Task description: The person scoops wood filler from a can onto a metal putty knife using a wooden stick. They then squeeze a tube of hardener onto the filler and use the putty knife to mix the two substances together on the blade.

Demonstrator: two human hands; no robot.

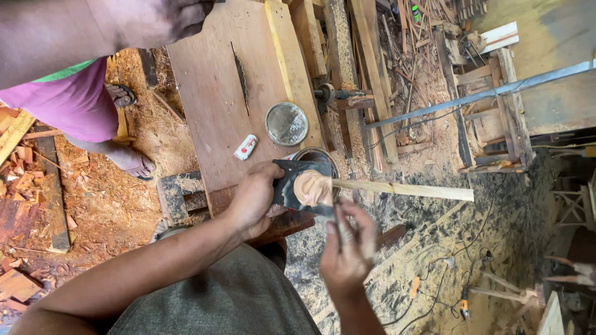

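Left hand, my own, sits just left of the frame's centre, clamped on the edge of a dark flat scrap of board that carries a mound of tan wood-filler paste. My right hand, below and right of it, is pinched narrow around a small metal blade or spatula whose tip touches the lower edge of the paste; the tool's exact shape is blurred.

From the head view, I judge the step is working filler on the board. To do it well I would keep the board level and steady, take only a thin load on the tip, and knead it smooth before lifting.

Counting what I see: one open round tin half hidden behind the board, one round metal lid lying flat on the reddish wooden bench top above it, one small white and red tube left of the lid, one thin dark saw blade standing in the bench slot, and one pale wooden strip running right from the board. Another person's arm crosses the upper left, with two sandalled feet, one above the other, on the sawdust.
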